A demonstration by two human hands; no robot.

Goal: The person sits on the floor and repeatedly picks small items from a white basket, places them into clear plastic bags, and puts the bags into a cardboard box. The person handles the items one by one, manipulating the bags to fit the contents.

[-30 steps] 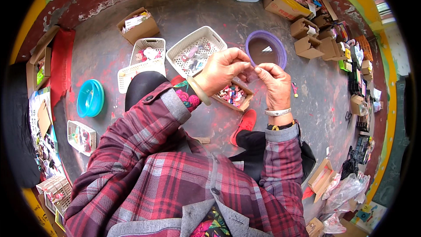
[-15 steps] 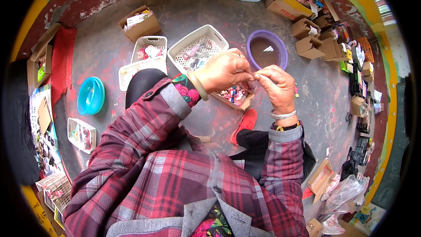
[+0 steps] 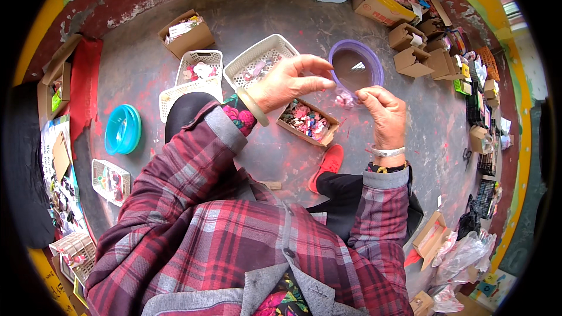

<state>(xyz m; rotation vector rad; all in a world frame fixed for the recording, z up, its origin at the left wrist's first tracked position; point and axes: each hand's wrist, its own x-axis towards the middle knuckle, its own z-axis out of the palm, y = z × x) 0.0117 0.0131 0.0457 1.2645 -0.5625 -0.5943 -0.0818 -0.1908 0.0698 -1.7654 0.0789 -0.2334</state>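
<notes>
A small clear packet with pink bits inside (image 3: 343,99) hangs between my hands, its edge at the pinched thumb and forefinger of my right hand (image 3: 384,118). My left hand (image 3: 287,83), with a pale bangle at its wrist, is just to the left of it, thumb and fingers apart. Beneath the hands sits a shallow cardboard box (image 3: 308,134) filled with small pink, red and dark pieces. Behind my left hand is a white plastic basket (image 3: 233,69) holding a few small packaged items. A purple basin (image 3: 332,58) stands just beyond the packet.
Two smaller white baskets (image 3: 177,89) and an open carton (image 3: 199,36) stand at the far left. Teal basins (image 3: 136,129) rest on the floor. Along the right wall are several cartons (image 3: 413,63), crates and plastic bags (image 3: 465,257). My red shoe (image 3: 331,161) is below the box.
My hands have moved apart, and the left fingers have spread. The packet with pink bits now shows between them, and the cardboard box below is less covered.
</notes>
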